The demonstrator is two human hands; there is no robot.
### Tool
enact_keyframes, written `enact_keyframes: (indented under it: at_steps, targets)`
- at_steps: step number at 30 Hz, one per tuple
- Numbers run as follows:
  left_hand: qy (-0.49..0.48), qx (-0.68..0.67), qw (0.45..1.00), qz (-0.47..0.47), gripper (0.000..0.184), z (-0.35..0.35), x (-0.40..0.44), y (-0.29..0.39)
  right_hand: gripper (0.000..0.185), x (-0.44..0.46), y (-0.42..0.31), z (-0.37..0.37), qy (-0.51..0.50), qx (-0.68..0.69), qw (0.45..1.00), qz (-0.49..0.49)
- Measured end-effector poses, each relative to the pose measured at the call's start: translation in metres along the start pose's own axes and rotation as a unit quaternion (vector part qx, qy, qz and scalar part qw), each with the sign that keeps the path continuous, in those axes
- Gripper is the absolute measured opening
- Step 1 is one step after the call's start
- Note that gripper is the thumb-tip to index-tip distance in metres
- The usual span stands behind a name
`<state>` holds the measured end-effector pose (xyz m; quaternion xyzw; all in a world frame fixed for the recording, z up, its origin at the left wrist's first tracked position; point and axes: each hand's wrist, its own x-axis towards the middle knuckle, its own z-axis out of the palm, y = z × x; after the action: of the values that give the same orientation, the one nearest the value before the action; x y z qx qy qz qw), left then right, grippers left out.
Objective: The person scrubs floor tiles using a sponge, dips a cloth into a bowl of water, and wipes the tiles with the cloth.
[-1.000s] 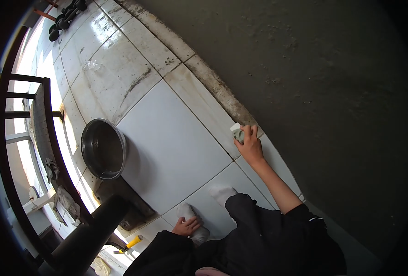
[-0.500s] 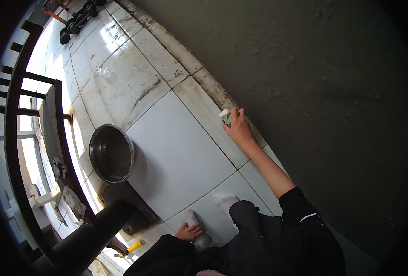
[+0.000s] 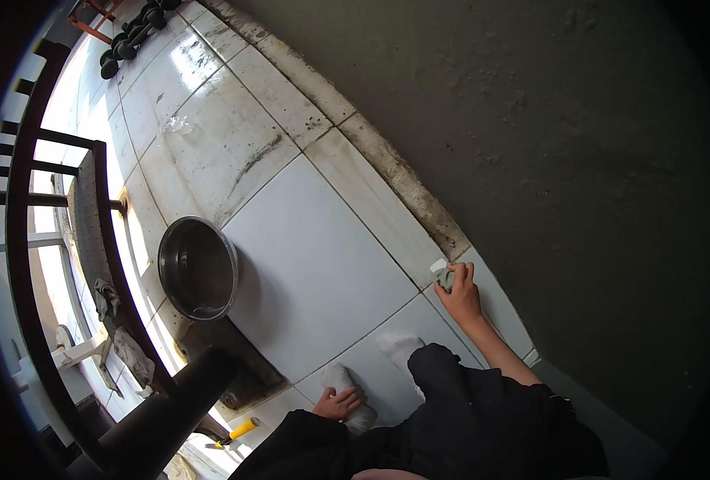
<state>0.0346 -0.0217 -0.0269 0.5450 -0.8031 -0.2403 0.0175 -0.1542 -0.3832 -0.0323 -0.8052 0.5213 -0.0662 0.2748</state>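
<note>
My right hand (image 3: pixel 461 292) is closed round a small grey-green and white sponge (image 3: pixel 443 276), pressed to the white tile near the floor's edge. Part of the sponge is hidden by the fingers. Beside it, the stained border strip (image 3: pixel 403 172) of the tiles runs along the grey wall. My left hand (image 3: pixel 339 403) lies with its fingers stretched across the top of a white-socked foot (image 3: pixel 361 418). A metal basin (image 3: pixel 233 276) holding dark-looking water stands on the tiles to the left.
A dark wooden bench (image 3: pixel 113 232) with crumpled cloths (image 3: pixel 133 358) stands at the left, its thick leg (image 3: pixel 187 380) near the basin. Close to that leg lies a yellow-handled tool (image 3: pixel 243 428). Dumbbells (image 3: pixel 127 46) sit at the far upper left. Stains mark the farther tiles (image 3: pixel 219 140).
My right hand has drawn the sponge back toward me along the tile edge, down and to the right in view. My left hand stays on the foot.
</note>
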Motion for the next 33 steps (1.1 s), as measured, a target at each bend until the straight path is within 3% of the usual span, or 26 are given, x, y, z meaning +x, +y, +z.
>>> enact_keyframes:
  at_steps: [14,33]
  targets:
    - [-0.001,-0.025,1.0,0.009,0.037,-0.006,-0.002,-0.003,0.053,0.002,-0.006,0.0,-0.022,0.005,0.999,0.045]
    - [-0.027,-0.012,1.0,-0.009,0.041,0.001,-0.008,0.001,0.054,-0.001,-0.002,0.006,-0.004,0.004,1.0,0.027]
